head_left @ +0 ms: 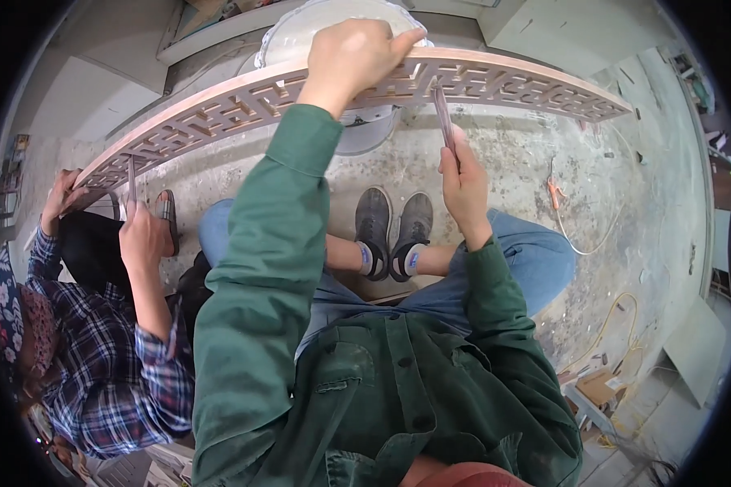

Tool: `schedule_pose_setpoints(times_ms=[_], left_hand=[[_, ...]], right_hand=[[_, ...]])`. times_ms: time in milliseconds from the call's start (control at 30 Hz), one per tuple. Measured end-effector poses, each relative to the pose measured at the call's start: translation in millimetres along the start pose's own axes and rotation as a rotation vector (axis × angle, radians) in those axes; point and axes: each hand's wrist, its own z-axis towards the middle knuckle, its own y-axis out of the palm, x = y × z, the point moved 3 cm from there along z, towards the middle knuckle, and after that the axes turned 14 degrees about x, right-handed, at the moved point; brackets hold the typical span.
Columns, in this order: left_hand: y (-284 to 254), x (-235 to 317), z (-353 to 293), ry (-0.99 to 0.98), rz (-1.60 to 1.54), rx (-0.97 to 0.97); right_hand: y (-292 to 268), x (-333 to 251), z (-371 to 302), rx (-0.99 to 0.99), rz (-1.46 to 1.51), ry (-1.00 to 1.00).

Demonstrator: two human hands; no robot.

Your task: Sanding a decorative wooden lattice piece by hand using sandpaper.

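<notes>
A long wooden lattice panel (528, 78), carved with a geometric openwork pattern, stands on edge across the far side in front of me. My left hand (351, 58) is closed over its top edge near the middle, thumb pointing right. In my right hand (466, 185) is a thin, flat brownish stick (443, 112), gripped between thumb and fingers. Its far tip reaches into the panel's openings, right of my left hand; exact contact is hard to make out.
At left, a person in a plaid shirt (97, 349) holds the panel's left end and works a similar stick (131, 178) at it. Behind the panel is a round white-topped support (288, 36). An orange tool with a hose (555, 193) lies on the floor at right.
</notes>
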Motion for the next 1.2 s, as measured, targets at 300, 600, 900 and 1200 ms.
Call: schedule_pose_setpoints(times_ms=[300,600,900,1200], left_hand=[[6,-6,-10,0.052,0.057,0.155],[9,3,-14,0.009,-0.02,0.161],[4,2,-13,-0.043,0.002,0.023],[-3,8,-16,-0.058,0.014,-0.033]], right_hand=[[26,4,-3,0.097,-0.148,-0.183],[3,15,2,0.044,-0.229,-0.175],[21,22,5,0.004,-0.206,-0.136],[30,-21,-6,-0.165,0.681,0.625]])
